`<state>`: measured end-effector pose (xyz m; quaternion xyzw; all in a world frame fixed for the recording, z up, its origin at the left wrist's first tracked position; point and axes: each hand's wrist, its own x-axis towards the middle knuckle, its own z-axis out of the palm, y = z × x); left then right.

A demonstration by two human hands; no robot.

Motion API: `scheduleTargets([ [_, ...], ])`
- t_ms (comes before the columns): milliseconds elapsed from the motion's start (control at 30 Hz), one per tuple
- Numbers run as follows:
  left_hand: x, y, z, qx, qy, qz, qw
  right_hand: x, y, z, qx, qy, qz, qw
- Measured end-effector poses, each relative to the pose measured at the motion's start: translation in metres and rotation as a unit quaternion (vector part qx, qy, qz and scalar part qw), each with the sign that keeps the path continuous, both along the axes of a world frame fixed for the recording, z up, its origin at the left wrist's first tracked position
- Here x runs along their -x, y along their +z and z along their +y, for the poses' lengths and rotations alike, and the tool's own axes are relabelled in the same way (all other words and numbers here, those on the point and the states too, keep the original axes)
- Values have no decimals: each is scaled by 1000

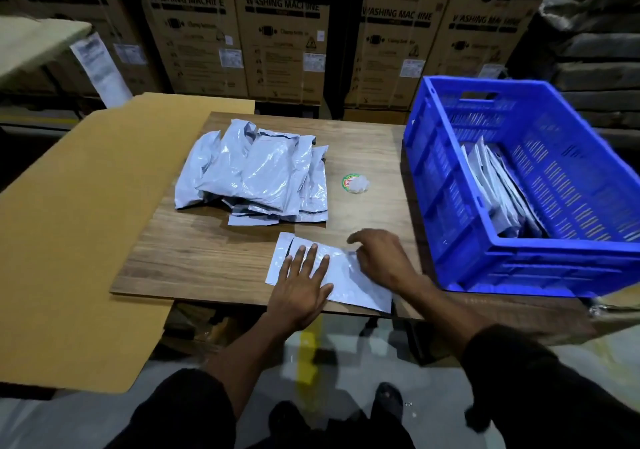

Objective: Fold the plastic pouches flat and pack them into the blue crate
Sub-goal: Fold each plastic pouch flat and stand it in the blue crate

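Currently folding: left hand [300, 287] presses flat-fingered on the pouch [349, 284] at lower centre; right hand [379, 258], fingers curled, pinches its edge. Next, likely crease, then blue crate [460, 206].

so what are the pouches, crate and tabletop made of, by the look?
Pouch under the hands: thin grey-white plastic film, glossy; it creases and glints.
Pile of pouches: same film, shiny wrinkles.
Blue crate: rigid moulded plastic, slotted walls.
Tabletop: wood-grain board, matte; probably laminate, can't confirm.
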<state>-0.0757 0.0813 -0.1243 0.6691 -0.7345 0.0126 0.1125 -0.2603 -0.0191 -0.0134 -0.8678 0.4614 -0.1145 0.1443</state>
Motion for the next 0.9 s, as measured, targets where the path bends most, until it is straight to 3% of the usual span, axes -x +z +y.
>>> scheduleTargets([
  [100,11,3,2,59,36,39,997,-12,-38,46,14,7,-93,996],
  [233,15,-6,-4,185,-29,74,979,-9,-79,64,22,33,-44,998],
  [400,18,-12,-13,126,-56,87,987,6,-76,52,19,52,-35,998],
  [533,28,-8,-15,142,-26,76,987,-1,-72,55,16,47,-26,998],
  [667,29,-5,-17,138,5,88,987,-8,-66,55,-3,34,24,999],
  [900,18,-5,-7,119,9,35,992,-7,-68,55,34,31,110,993],
])
